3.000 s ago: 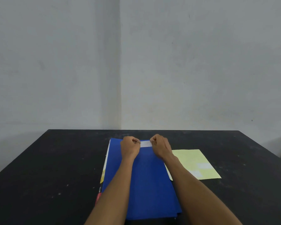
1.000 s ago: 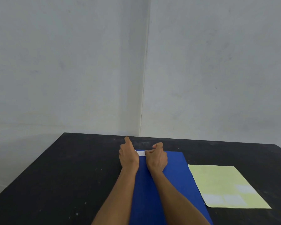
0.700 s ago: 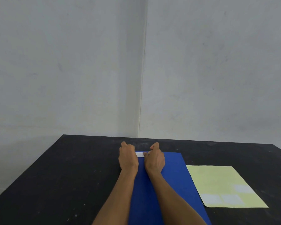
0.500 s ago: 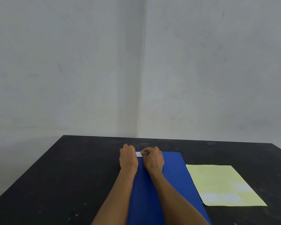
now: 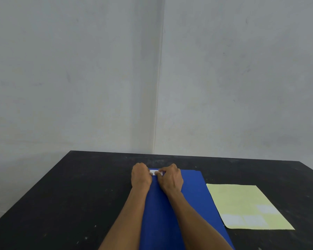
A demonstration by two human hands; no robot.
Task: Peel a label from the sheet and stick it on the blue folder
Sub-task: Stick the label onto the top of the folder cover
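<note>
**Q.** Head view: what has changed over the last second, and where is the label?

**A.** The white label (image 5: 153, 172) lies on the far left corner of the blue folder (image 5: 193, 199), and only a small strip of it shows between the 2 hands. The left hand (image 5: 141, 176) is curled into a loose fist at the label's left end. The right hand (image 5: 171, 178) has its fingers (image 5: 159, 174) bent down onto the label's right part. A second ago the right thumb and index were raised and more of the white strip was exposed; since then the right hand has closed in toward the left hand, covering most of the label. The left thumb, which stood up a second ago, is now tucked.

**Q.** Are the hands gripping anything?

**A.** Neither appears to pinch; both press down, curled (the fingertips under each fist are hidden, so actual contact there cannot be confirmed).

**Q.** What does this mean for the task?

**A.** Judged from this posture, peeling is finished and the label is being rubbed flat on the folder; the task looks nearly complete. A remaining risk is a lifted corner or a trapped crease under the fingers.

**Q.** And the sheet?

**A.** The yellow label sheet (image 5: 242, 201) lies flat on the black table (image 5: 61, 195), to the right of the right forearm and nearer the person than the hand, just beside the folder's right edge. 3 pale rectangles show at its near end.
</note>
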